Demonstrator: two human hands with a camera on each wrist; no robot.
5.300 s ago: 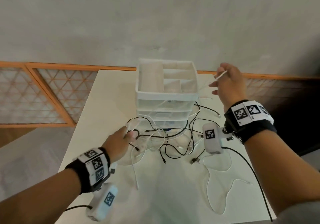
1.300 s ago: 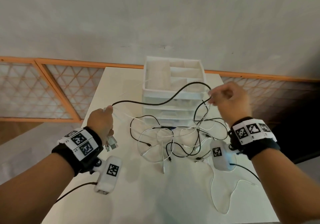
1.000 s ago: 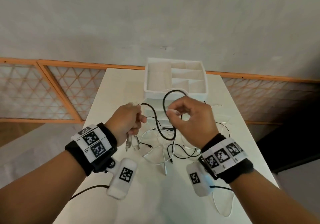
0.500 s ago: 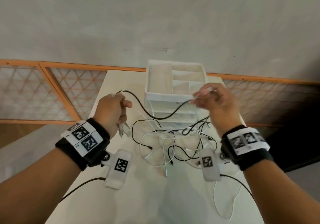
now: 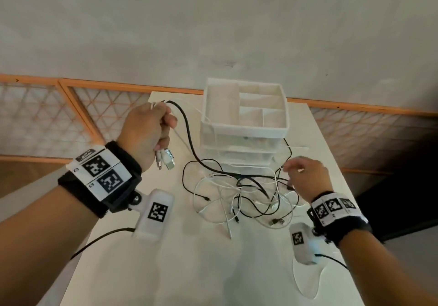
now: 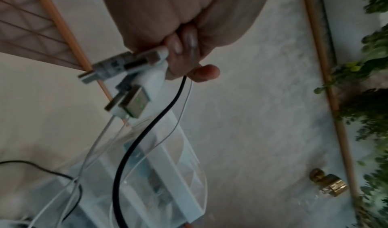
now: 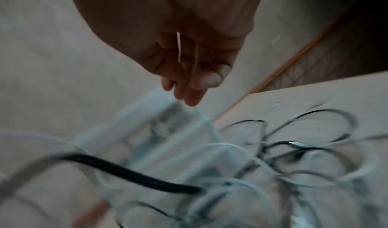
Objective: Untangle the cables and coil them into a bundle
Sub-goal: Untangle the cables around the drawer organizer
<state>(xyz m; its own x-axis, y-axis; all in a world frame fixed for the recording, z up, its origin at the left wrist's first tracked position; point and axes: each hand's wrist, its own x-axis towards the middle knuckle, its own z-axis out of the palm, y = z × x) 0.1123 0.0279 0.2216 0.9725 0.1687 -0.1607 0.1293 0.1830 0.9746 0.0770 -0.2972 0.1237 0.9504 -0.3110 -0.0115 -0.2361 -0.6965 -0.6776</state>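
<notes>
Several cable ends are gripped in left hand [image 5: 148, 129]; right hand [image 5: 305, 175] loosely spread over tangle [image 5: 241, 194]; nothing coiled.

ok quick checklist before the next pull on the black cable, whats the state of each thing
1. Left hand grips the black cable and the plug ends: ok.
2. Right hand has a firm hold: not ok; only a thin white strand lies across its fingers.
3. Black cable free of the tangle: not ok, it runs into it.
4. Cables clear of the drawer organiser: cannot tell.
5. Tangle rests on the table: ok.
</notes>
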